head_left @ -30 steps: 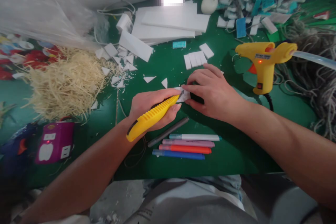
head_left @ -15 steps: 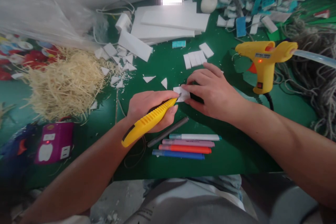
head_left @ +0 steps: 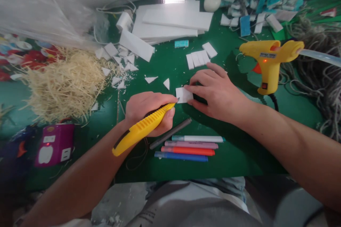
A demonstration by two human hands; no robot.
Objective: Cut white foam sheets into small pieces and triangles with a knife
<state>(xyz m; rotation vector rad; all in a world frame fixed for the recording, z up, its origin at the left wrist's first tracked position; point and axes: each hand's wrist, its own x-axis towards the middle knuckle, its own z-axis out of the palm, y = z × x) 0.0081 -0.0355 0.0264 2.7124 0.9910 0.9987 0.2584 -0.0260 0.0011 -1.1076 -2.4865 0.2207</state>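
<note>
In the head view my left hand [head_left: 151, 110] is wrapped round a yellow utility knife [head_left: 144, 126]. The knife's tip points right, at the left part of a small white foam piece [head_left: 183, 95] lying on the green table. My right hand [head_left: 214, 92] has its thumb and fingertips on the right edge of that piece, pressing it down. Just beyond my right hand lie several white rectangles [head_left: 197, 59] in a row. Two small white triangular scraps [head_left: 166, 84] are to the left of the piece.
Several markers [head_left: 190, 145] lie near the table's front edge. A yellow glue gun [head_left: 269, 64] stands right of my right hand. White sheets [head_left: 170, 25] are stacked at the back; straw [head_left: 68, 81] and a purple box [head_left: 55, 144] are left. Foam pieces [head_left: 258, 3] are heaped back right.
My left hand has moved a little left and toward me with the knife, uncovering more of the white piece. My right hand has stayed in place.
</note>
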